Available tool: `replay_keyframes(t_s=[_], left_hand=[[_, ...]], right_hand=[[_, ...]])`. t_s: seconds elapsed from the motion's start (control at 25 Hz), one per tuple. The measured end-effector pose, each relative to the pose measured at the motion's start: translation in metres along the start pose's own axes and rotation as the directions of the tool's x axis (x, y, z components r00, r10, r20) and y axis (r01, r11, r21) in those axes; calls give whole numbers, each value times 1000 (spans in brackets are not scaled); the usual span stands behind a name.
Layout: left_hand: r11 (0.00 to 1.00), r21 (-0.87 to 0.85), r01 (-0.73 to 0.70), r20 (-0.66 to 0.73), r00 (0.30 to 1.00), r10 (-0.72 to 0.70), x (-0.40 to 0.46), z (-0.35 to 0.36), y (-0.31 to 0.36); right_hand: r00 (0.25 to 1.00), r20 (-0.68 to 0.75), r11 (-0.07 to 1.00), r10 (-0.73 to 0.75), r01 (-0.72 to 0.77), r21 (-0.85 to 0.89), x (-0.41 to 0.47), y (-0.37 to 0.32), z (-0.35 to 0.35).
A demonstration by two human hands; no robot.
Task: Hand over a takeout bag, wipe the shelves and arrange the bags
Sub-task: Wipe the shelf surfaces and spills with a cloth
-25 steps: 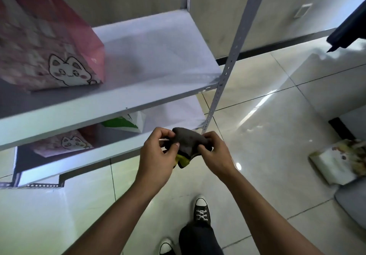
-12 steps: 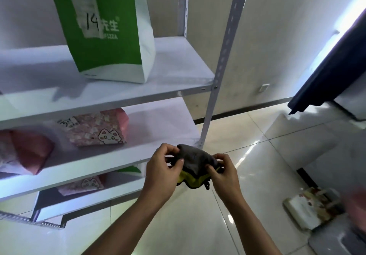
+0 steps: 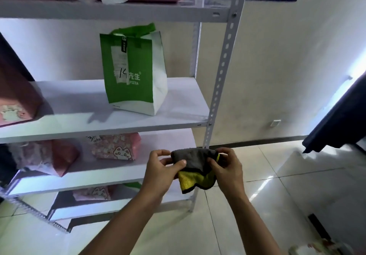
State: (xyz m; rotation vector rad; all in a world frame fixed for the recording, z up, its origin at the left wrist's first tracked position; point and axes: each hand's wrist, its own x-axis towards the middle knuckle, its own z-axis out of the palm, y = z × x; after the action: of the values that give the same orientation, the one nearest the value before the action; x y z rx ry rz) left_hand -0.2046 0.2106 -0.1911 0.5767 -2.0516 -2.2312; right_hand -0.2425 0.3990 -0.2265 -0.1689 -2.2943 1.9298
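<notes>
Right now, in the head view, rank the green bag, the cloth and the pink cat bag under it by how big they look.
1. green bag, clearly the largest.
2. and 3. pink cat bag and cloth look alike; the cloth is bunched in both hands and nearer the camera, so no ranking.

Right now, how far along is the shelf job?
Handover: nothing here shows it either way. In hand: both the left hand and right hand grip a grey-and-yellow cloth in front of the rack, not yet touching a shelf. Left: wiping, then arranging the green bag and pink bags.
</notes>
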Motion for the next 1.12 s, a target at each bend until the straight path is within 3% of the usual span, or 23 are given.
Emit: replay_keyframes(t_s=[0.08, 0.2, 0.44, 0.88, 1.12], left_hand=[[998, -26, 57, 44, 997, -55, -3, 8, 10], [987, 156, -26, 101, 995, 10, -2, 17, 25], [952, 266, -151, -5, 987, 158, 20, 26, 48], [977, 123, -177, -217, 955, 200, 107, 46, 64], [989, 121, -85, -302, 946, 118, 176, 55, 53]], right_hand=[[996, 70, 999, -48, 48, 1, 11, -16, -2], [976, 158, 988, -148, 154, -26, 29, -40, 0], [928, 260, 935, -267, 315, -165, 68, -71, 15], [879, 363, 852, -310, 427, -303, 139, -94, 48], [895, 261, 848, -361, 431, -309, 133, -45, 29]])
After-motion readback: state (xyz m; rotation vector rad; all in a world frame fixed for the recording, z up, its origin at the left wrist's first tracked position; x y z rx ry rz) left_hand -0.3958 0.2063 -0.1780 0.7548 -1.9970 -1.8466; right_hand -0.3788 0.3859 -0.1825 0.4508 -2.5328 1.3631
